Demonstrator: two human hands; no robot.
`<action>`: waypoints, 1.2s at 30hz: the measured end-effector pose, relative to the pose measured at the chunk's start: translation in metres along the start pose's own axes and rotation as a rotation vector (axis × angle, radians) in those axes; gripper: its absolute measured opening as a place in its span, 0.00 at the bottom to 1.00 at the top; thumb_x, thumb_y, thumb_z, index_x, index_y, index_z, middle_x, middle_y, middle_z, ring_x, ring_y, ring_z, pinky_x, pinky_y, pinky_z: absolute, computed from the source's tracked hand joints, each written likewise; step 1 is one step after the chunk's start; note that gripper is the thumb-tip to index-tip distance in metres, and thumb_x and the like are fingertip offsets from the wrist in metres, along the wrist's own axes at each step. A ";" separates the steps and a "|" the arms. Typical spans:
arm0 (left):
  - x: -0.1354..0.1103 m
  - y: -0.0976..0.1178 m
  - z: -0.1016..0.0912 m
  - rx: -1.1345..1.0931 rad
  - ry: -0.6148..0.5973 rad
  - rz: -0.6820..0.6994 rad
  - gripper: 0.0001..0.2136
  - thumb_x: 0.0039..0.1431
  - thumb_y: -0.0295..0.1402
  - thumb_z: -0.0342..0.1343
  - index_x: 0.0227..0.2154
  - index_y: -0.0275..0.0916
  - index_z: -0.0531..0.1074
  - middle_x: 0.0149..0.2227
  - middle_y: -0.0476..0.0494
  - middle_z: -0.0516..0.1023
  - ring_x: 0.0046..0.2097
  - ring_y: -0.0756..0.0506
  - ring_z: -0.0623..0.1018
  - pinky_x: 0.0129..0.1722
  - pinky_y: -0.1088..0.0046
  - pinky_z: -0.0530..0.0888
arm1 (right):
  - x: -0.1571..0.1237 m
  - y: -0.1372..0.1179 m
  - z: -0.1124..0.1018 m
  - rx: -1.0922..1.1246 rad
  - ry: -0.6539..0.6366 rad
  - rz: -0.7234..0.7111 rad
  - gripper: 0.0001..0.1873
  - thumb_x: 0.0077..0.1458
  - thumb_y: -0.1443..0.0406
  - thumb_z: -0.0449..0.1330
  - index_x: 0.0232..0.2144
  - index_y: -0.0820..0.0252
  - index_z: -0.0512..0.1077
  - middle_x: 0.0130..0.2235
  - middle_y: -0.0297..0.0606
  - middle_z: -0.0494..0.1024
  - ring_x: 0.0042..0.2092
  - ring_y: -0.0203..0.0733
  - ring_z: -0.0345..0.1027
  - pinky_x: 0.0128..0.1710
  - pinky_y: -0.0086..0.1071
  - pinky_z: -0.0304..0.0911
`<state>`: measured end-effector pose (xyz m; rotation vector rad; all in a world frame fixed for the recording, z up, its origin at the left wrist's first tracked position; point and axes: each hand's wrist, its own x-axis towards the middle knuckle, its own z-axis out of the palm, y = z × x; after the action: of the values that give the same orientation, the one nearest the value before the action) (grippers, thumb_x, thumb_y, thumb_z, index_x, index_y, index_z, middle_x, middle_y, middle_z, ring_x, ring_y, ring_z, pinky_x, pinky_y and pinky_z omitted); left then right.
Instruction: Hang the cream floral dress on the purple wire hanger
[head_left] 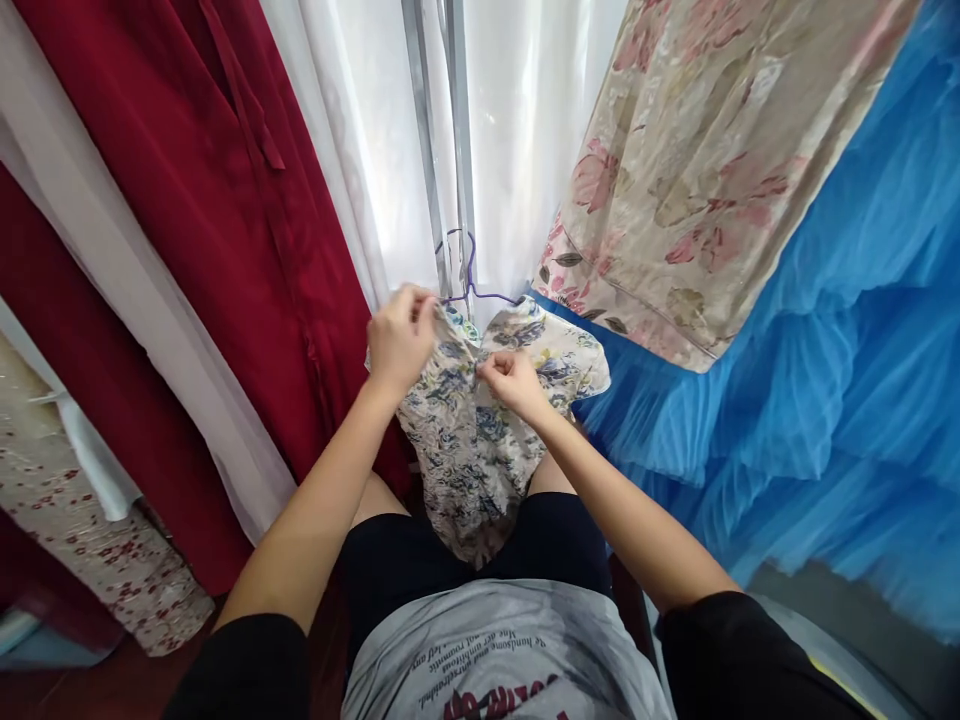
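In front of me a floral blouse (pixel 450 440) with short sleeves hangs on a purple hanger (pixel 471 270), its lower part between my thighs. My left hand (pixel 403 335) is closed at the shoulder on the left, by the hanger's arm; the fingers look pinched on the blouse there. My right hand (pixel 514 378) pinches the blouse's front edge just below the neckline. A small greenish patch shows inside the collar. What lies right under the fingertips is hidden.
Red cloth (pixel 225 240) hangs close on the left, and white curtains (pixel 517 130) hang behind the hanger. To the right are a beige floral cloth (pixel 675 190) and blue ruffled tulle (pixel 795 420). Grey straps (pixel 459 130) run down to the hanger.
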<state>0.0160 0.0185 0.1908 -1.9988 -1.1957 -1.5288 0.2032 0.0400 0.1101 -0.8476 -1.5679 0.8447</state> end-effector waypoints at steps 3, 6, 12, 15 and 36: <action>0.003 -0.065 -0.010 -0.103 0.156 -0.246 0.09 0.69 0.37 0.51 0.39 0.38 0.73 0.35 0.46 0.79 0.38 0.47 0.80 0.41 0.73 0.73 | -0.014 0.007 0.006 0.016 -0.036 0.016 0.12 0.47 0.60 0.59 0.17 0.60 0.69 0.17 0.27 0.60 0.21 0.31 0.49 0.22 0.28 0.43; -0.015 -0.127 -0.009 -0.234 0.272 -0.601 0.06 0.64 0.31 0.53 0.36 0.35 0.72 0.33 0.46 0.77 0.39 0.48 0.78 0.44 0.75 0.73 | -0.025 0.003 0.010 0.058 -0.075 0.032 0.12 0.48 0.62 0.58 0.17 0.60 0.68 0.16 0.26 0.59 0.21 0.30 0.47 0.22 0.27 0.42; -0.102 -0.152 0.018 -0.383 0.089 -0.966 0.08 0.56 0.32 0.55 0.23 0.36 0.67 0.23 0.48 0.72 0.29 0.49 0.71 0.34 0.72 0.70 | -0.036 0.011 0.012 0.203 -0.031 0.131 0.09 0.45 0.65 0.61 0.17 0.60 0.71 0.17 0.28 0.63 0.21 0.31 0.52 0.22 0.27 0.44; -0.143 -0.132 0.023 -0.525 -0.130 -0.992 0.13 0.51 0.40 0.62 0.22 0.35 0.70 0.22 0.46 0.73 0.28 0.47 0.73 0.31 0.71 0.72 | -0.051 0.026 -0.008 0.271 0.071 0.172 0.11 0.48 0.63 0.60 0.17 0.59 0.69 0.17 0.27 0.62 0.21 0.31 0.51 0.22 0.28 0.45; -0.127 0.093 -0.015 -0.677 -0.429 -0.371 0.10 0.69 0.40 0.54 0.41 0.41 0.77 0.41 0.43 0.81 0.42 0.43 0.80 0.46 0.68 0.77 | -0.154 0.022 -0.005 0.046 -0.303 0.012 0.21 0.51 0.57 0.71 0.46 0.54 0.73 0.45 0.39 0.75 0.49 0.51 0.69 0.53 0.43 0.66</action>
<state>0.0722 -0.0976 0.0994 -2.7739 -1.3948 -1.9379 0.2311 -0.0827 0.0180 -0.7201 -1.7994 1.0518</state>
